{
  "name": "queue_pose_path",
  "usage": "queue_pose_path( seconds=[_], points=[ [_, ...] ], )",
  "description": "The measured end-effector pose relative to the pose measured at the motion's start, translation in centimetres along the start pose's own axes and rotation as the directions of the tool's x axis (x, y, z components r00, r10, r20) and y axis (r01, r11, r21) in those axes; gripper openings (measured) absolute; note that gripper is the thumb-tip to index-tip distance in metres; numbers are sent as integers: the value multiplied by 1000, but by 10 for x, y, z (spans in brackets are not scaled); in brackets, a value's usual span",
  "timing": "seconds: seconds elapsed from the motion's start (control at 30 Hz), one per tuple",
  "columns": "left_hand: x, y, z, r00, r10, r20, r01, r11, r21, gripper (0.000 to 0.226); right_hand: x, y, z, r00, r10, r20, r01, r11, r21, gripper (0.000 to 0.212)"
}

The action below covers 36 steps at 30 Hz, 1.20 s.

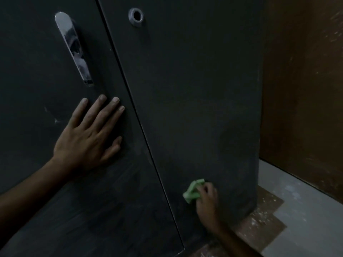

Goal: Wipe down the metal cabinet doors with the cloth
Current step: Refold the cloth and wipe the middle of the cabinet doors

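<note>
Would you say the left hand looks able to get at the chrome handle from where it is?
Probably yes: the left hand lies flat on the left door just below the handle, with only bare door between them.

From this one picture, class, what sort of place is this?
Probably a dim indoor storeroom or house corner: a dark metal cabinet with a shiny handle, a brown wall, and a dusty floor.

Dim brown wall (300, 89), speckled floor (297, 210)

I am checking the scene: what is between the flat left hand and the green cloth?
In the head view, the seam between the two doors runs between the left hand and the cloth; otherwise only bare door.
</note>
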<state>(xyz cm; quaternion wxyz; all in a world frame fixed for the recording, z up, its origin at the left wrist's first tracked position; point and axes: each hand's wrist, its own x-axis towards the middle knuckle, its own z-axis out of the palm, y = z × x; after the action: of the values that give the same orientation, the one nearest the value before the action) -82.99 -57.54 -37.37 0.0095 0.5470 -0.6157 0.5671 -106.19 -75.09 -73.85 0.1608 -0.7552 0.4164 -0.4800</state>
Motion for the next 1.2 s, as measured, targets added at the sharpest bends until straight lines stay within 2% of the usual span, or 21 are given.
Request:
queue_pose_path(
  seconds=[0.07, 0.1, 0.17, 0.2, 0.23, 0.3, 0.37, 0.4, 0.47, 0.57, 0.6, 0.63, 0.73, 0.8, 0.83, 0.9, 0.97, 1.0, 1.07, 1.13, 1.2],
  points=[
    [0, 0, 0, 1000, 3, 0, -3, 1000, 7, 74, 10, 35, -11, 988, 133, -72, -129, 990, 62, 22],
    [0, 0, -1, 1000, 4, 0, -4, 1000, 10, 74, 36, 51, -21, 957, 256, -135, -240, 963, 124, 27],
    [0, 1, 0, 1000, 5, 5, -5, 1000, 5, 74, 98, 66, -46, 827, 522, -207, -477, 848, 231, 30],
    [0, 0, 0, 1000, 4, 6, -4, 1000, 0, 74, 123, 58, -55, 784, 568, -251, -502, 817, 284, 39],
    [0, 0, 0, 1000, 2, 6, -2, 1000, -2, 74, 137, 42, -58, 787, 531, -316, -439, 840, 318, 43],
    [0, 0, 1, 1000, 2, 4, -2, 1000, 5, 74, 121, 9, -39, 853, 337, -398, -250, 934, 254, 38],
    [0, -1, 2, 1000, 6, 4, -6, 1000, 11, 75, 65, -2, -7, 926, 157, -342, -111, 982, 150, 31],
    [0, 0, 2, 1000, 5, 6, -5, 1000, 8, 75, 38, 5, 2, 947, 135, -291, -104, 987, 120, 32],
    [0, 0, 3, 1000, -2, 6, 2, 1000, 8, 75, 30, 36, 2, 939, 233, -253, -195, 967, 166, 40],
    [-1, -1, 2, 1000, 17, -12, -17, 1000, 13, 75, 110, 69, -35, 777, 570, -267, -479, 811, 337, 50],
    [-1, 0, 2, 1000, 17, -13, -17, 1000, 13, 75, 138, 66, -50, 731, 608, -310, -499, 786, 365, 48],
    [-1, 0, 2, 1000, 13, -16, -13, 1000, 10, 75, 158, 54, -60, 725, 593, -350, -473, 799, 372, 46],
    [0, 0, 1, 999, 24, -47, -23, 1000, 11, 73, 143, 16, -46, 838, 298, -457, -177, 941, 288, 39],
    [1, -1, 2, 997, 35, -69, -35, 999, 3, 73, 85, 15, -16, 929, 187, -318, -107, 962, 252, 40],
    [1, -1, 3, 996, 36, -82, -37, 999, -8, 72, 62, 26, -8, 940, 216, -262, -159, 962, 222, 43],
    [1, -1, 4, 994, 39, -106, -41, 999, -15, 72, 72, 60, -15, 863, 439, -251, -365, 884, 293, 49],
    [1, -1, 4, 993, 48, -111, -50, 999, -13, 72, 129, 80, -47, 676, 709, -199, -585, 682, 439, 58],
    [1, 0, 5, 993, 45, -108, -47, 999, -21, 72, 160, 80, -65, 625, 746, -233, -593, 647, 480, 59],
    [1, 1, 5, 995, 25, -93, -29, 999, -38, 72, 202, 51, -88, 643, 662, -384, -480, 739, 473, 49],
    [0, 1, 5, 996, 23, -87, -26, 999, -37, 72, 190, 12, -77, 748, 431, -505, -274, 893, 356, 39],
    [-1, 2, 5, 997, 19, -78, -23, 999, -41, 72, 129, -2, -43, 878, 207, -432, -104, 963, 249, 37]
  ],
)
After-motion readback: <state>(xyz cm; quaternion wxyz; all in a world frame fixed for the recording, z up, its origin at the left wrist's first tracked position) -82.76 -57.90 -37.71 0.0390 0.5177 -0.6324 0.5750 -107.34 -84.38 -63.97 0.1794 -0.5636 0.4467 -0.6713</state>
